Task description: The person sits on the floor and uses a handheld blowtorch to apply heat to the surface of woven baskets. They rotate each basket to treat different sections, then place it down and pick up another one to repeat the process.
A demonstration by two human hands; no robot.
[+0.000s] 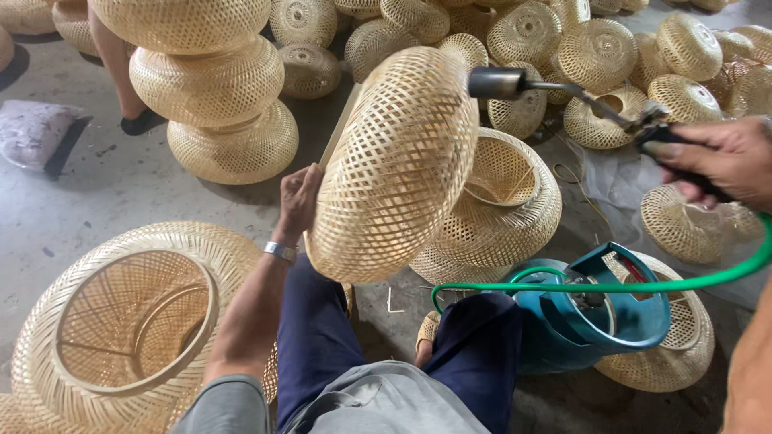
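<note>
Fingers: left hand (pixel 299 199) grasping woven bamboo shade (pixel 394 165); right hand (pixel 718 161) clenched round torch (pixel 579 100).

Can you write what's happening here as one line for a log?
left hand: holds round woven bamboo shade up | right hand: grips metal gas torch, nozzle at shade | green hose to teal gas cylinder

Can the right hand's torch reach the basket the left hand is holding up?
Probably yes. The right hand holds the torch, whose nozzle is already at the upper edge of the basket that the left hand holds up. Nothing sits between them, and the green hose hangs slack.
</note>
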